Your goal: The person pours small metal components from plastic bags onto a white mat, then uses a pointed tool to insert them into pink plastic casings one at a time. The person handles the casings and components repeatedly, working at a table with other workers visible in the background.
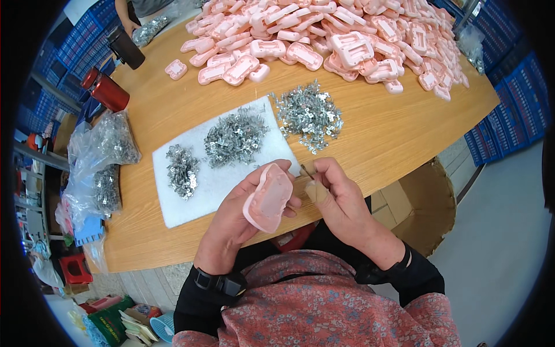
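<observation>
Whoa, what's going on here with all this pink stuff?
A person's left hand holds a pink shell, while the fingers of the right hand pinch a small thin thing beside it, too hidden to name. Two heaps of little silvery pieces lie on a white mat, and a third heap lies on the wooden table next to it. A big pile of pink pieces sits toward the far side.
</observation>
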Demonstrator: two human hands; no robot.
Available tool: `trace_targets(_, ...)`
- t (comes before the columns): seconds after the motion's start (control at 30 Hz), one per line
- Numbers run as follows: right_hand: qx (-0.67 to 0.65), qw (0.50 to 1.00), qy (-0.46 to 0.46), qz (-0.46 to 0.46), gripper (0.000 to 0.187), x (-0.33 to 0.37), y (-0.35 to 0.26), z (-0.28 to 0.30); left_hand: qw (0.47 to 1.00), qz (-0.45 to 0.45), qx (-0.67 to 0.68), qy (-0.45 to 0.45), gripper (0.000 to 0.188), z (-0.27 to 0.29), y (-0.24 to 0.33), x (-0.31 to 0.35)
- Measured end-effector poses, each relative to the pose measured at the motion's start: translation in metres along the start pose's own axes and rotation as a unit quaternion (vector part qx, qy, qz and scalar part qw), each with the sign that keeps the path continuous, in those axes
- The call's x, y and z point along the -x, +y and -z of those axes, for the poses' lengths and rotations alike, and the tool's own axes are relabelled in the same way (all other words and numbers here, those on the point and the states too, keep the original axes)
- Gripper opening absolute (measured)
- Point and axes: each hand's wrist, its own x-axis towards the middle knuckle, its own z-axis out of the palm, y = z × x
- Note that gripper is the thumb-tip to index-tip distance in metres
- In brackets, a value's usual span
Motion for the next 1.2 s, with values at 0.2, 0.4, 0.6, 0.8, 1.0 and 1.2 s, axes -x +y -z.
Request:
trace_targets(0.2,-0.149,0.988,-0.012,-0.045,0.033,0.006,0.015,0.005,0.975,-0.082,-0.201,0.041,0.041,-0.009,-0.006,-0.001)
trace_targets(0.4,-0.113,0.979,-0.038,-0.163,0.032,0.004,0.024,0.02,0.946,-0.07,-0.315,0.027,0.043,-0.014,-0.007,-0.006)
trace_targets(0.6,0.285,0.956,0.036,0.063,0.027,0.003,0.031,0.032,0.911,-0.032,-0.407,0.064,0.042,-0.008,-0.016,-0.015)
trace_targets(0.8,0.387,0.916,-0.071,-0.075,0.026,0.01,0.006,0.032,0.91,-0.038,-0.408,0.062,0.041,-0.001,-0.016,-0.019)
trace_targets(1.0,0.369,0.926,-0.05,0.065,0.026,0.011,0.013,0.028,0.921,-0.021,-0.385,0.063,0.042,-0.006,-0.013,-0.019)
trace_targets(1.2,0.372,0.922,-0.07,0.083,0.022,0.01,0.016,0.031,0.919,-0.022,-0.388,0.069,0.041,-0.006,-0.013,-0.02)
